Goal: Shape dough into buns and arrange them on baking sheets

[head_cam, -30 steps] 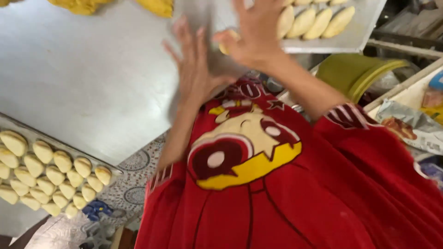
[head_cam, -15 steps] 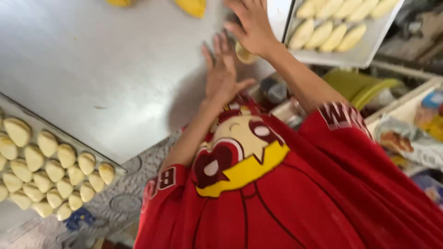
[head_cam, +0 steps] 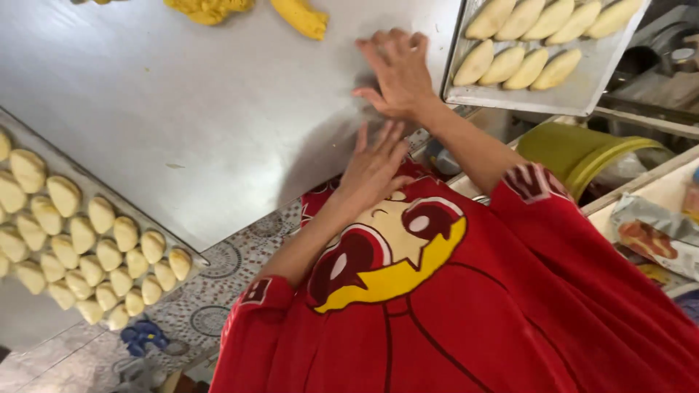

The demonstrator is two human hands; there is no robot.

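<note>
My right hand (head_cam: 397, 73) lies palm down on the steel table (head_cam: 182, 109), just left of a metal tray (head_cam: 582, 94) that holds several long pale dough rolls (head_cam: 502, 65). Whatever is under its palm is hidden. My left hand (head_cam: 375, 164) hovers at the table's near edge, just below the right hand, fingers spread and empty. Yellow dough lumps (head_cam: 298, 16) lie at the far side of the table. My red printed shirt fills the lower frame.
A second tray (head_cam: 145, 216) at the left is packed with several small round dough pieces (head_cam: 80, 233). A yellow-green bucket (head_cam: 575, 153) sits under the right tray. A plastic packet (head_cam: 648, 236) lies at the right. Patterned floor tiles (head_cam: 218, 269) and a blue sandal (head_cam: 142, 338) show below.
Both hands were raised together over the right tray's edge; they have come down and apart, the right flat on the table, the left nearer the edge. The view has shifted too.
</note>
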